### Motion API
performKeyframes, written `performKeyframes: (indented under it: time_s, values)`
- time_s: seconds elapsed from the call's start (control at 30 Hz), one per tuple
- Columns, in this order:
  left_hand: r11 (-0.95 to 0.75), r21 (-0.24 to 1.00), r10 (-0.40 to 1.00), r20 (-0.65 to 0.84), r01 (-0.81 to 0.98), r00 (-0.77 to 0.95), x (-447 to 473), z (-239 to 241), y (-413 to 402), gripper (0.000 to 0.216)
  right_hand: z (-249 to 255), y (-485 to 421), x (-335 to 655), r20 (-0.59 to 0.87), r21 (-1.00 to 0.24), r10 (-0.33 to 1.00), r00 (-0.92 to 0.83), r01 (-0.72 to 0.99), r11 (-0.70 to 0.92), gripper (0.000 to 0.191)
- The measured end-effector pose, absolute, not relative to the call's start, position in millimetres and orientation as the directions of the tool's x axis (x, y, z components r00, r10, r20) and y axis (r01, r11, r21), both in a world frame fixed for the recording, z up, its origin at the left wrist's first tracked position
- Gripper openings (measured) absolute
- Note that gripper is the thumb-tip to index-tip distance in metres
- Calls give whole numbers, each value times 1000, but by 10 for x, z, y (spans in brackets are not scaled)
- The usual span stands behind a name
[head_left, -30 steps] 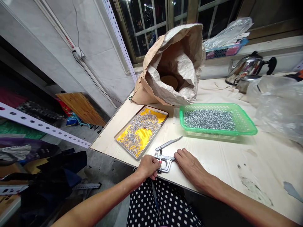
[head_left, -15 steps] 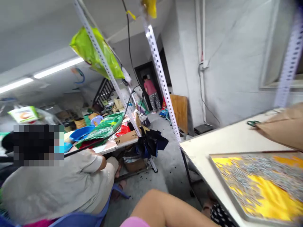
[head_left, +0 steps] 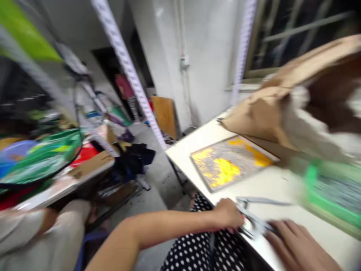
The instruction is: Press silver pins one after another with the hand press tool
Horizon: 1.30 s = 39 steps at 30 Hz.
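Note:
The whole view is smeared by motion. My left hand (head_left: 228,215) is curled at the left end of a metal hand press tool (head_left: 255,223) that lies near the front edge of the pale table (head_left: 270,183). Just right of the tool, my right hand (head_left: 296,244) rests on the table, its fingers too blurred to read. Behind the tool is a flat tray (head_left: 200,174) lined in yellow and strewn with small metal pieces. Further right, a green basket (head_left: 311,188) holds more metal pieces.
A big brown paper sack (head_left: 265,113) stands behind the tray. A perforated metal post (head_left: 129,71) rises left of the table. Another person's sleeve and arm (head_left: 42,229) show at lower left, beside a cluttered bench (head_left: 56,165). A person in a pink top (head_left: 124,87) stands far back.
The view swung left to the room and is now swinging back to the table. My hands were out of view half a second ago and are again at the press tool.

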State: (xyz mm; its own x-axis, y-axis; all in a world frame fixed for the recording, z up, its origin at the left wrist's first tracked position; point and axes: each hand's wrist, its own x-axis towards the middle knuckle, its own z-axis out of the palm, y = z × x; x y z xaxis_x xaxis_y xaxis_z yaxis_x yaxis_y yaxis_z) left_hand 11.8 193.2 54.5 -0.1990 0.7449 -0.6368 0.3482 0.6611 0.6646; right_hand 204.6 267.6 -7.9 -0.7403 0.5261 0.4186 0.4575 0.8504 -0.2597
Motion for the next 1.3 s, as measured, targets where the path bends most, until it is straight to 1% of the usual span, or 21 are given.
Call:
performKeyframes:
  time_s: [0.03,0.07,0.1,0.2,0.3,0.33,0.4,0.47,0.5,0.6,0.7,0.8,0.9,0.93,0.97,1.07,1.13,1.2,1.3]
  values:
    - [665,648,740,-639,372,-210,165,560,1971,6,7,2657,2189,386,-250,565,-729,507,825,19]
    - [633,671,766,-614,387,-188,182,576,2007,8,93,2661,2258,365,-234,592,-719,544,806,21]
    - [630,660,766,-613,410,-191,178,590,2040,10,171,2693,2270,354,-211,608,-711,572,793,22]
    - [618,638,766,-619,459,-172,137,609,2106,13,324,2890,2138,340,-96,615,-712,624,776,27]
    - [614,626,767,-616,481,-178,142,600,2121,13,365,3060,1991,283,-30,600,-748,618,785,34]
    - [615,620,766,-618,488,-179,152,595,2121,14,361,3097,1959,258,-12,595,-761,613,790,32]
    - [618,610,761,-623,497,-182,173,591,2124,14,341,3148,1926,211,23,583,-784,601,799,22]
    - [626,601,753,-631,497,-185,187,601,2130,12,313,3178,1926,190,54,575,-796,593,803,13]
    - [632,597,748,-636,494,-188,190,612,2134,11,298,3185,1936,191,65,573,-797,592,803,11]
    - [675,576,712,-671,461,-206,193,654,2148,7,267,3178,1986,211,66,579,-788,602,796,10]
    - [717,551,672,-710,427,-211,194,679,2163,5,275,3151,2037,210,34,592,-778,611,791,10]
    - [726,537,657,-727,431,-201,193,670,2176,6,334,3132,2069,188,-18,605,-773,614,789,12]
    - [718,539,661,-725,440,-191,186,652,2181,5,420,3103,2100,143,-105,637,-757,629,771,13]
    - [716,541,664,-724,442,-189,184,650,2182,5,441,3086,2118,132,-133,650,-748,636,760,17]
    - [715,538,663,-725,446,-188,183,651,2183,5,452,3066,2142,127,-158,661,-739,643,749,26]
    - [714,523,657,-731,465,-186,186,670,2187,7,404,2994,2248,145,-186,681,-718,656,731,69]
    - [712,518,656,-731,475,-187,192,687,2193,8,321,2950,2329,148,-177,689,-709,667,724,91]
    - [714,514,653,-735,476,-185,200,701,2197,8,243,2919,2395,130,-166,692,-710,673,721,102]
    - [720,507,644,-742,474,-185,210,713,2200,8,215,2898,2440,121,-180,688,-715,666,724,104]
